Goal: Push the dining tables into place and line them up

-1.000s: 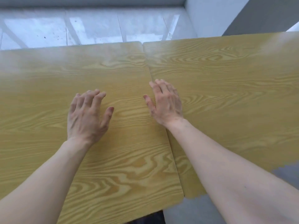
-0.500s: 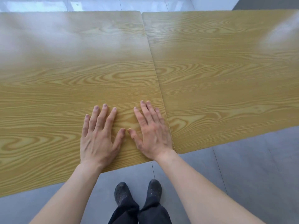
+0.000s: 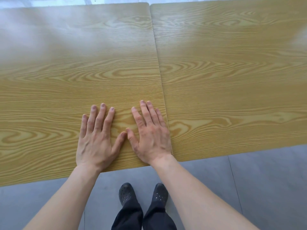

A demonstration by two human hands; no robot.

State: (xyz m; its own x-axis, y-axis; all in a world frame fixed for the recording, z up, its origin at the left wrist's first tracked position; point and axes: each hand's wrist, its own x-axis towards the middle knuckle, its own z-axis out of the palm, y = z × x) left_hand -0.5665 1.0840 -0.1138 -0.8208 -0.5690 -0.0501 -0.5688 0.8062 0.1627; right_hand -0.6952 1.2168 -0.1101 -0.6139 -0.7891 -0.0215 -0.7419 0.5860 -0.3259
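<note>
Pressing left hand, right hand flat on left table

Bright, even daylight leaves hazy white glare on the far tabletops, whose edges bow from wide-angle distortion.

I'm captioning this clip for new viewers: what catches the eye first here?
Two wood-grain dining tables fill the view, the left table and right table butted along a thin seam. The left hand and right hand lie flat, thumbs nearly touching, on the left table's near right corner. Below, dark shoes stand on grey floor.
</note>
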